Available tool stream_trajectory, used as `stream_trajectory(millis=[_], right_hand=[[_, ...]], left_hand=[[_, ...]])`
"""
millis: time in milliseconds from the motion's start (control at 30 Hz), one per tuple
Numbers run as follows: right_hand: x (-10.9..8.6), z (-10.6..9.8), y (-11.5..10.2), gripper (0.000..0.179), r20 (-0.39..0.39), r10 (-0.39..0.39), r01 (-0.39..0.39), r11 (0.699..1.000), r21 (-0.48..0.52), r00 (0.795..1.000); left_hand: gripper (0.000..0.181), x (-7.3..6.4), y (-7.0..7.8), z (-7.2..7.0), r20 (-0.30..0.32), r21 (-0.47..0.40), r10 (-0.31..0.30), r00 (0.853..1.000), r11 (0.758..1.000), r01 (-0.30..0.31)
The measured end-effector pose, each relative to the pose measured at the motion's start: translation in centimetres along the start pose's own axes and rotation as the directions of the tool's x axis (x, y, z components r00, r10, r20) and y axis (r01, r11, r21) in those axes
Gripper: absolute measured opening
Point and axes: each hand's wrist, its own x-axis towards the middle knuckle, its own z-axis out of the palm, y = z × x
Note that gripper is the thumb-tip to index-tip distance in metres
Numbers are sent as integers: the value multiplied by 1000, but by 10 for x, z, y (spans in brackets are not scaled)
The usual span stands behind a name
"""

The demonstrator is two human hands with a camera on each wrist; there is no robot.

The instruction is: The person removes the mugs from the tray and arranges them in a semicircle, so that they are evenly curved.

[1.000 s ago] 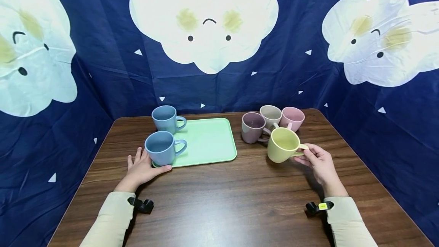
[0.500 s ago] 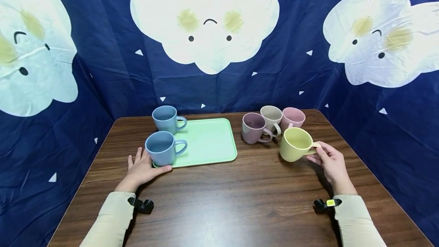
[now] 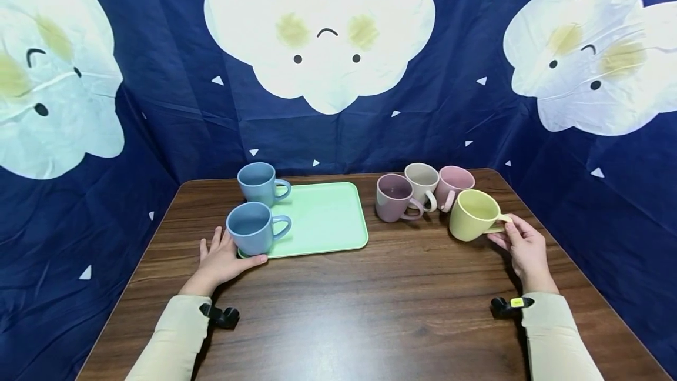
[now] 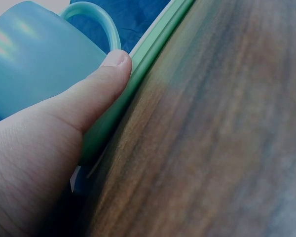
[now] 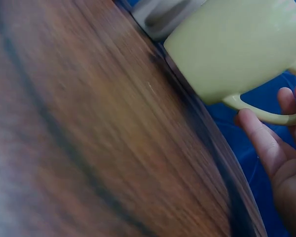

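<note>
My right hand [image 3: 526,250] pinches the handle of a yellow mug [image 3: 469,220] at the right of the table. In the right wrist view the fingers [image 5: 260,136] meet the handle, and the mug's base is close over the wood. My left hand [image 3: 219,264] rests with spread fingers at the near left corner of a light green tray [image 3: 328,216], its thumb [image 4: 106,86] straight along the tray's front edge. Beside that hand, a blue mug [image 3: 248,229] stands upright on the tray's left end. Behind it is a second blue mug [image 3: 256,183], handle pointing right.
Right of the tray stand a purple mug [image 3: 391,201], a light grey mug [image 3: 421,177] and a pink mug [image 3: 456,179], close together. The yellow mug partly overlaps the pink one. A dark blue cloth [image 3: 338,140] with white clouds hangs behind the wooden table [image 3: 338,310].
My right hand has carried the yellow mug to the right and slightly back, away from the purple mug, uncovering the grey mug's handle. My left hand stays at the tray corner.
</note>
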Motion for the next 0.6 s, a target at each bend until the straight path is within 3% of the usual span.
stream_trajectory(millis=[333,600], right_hand=[[10,-19,-2,26,-34,4,-3,1000,22,999],[15,-30,-3,28,-40,20,-18,999,28,999]], left_hand=[[125,-1,-1,3,-27,-22,25,999,999,-26],[127,-2,0,1,-21,-24,4,1000,1000,-5]])
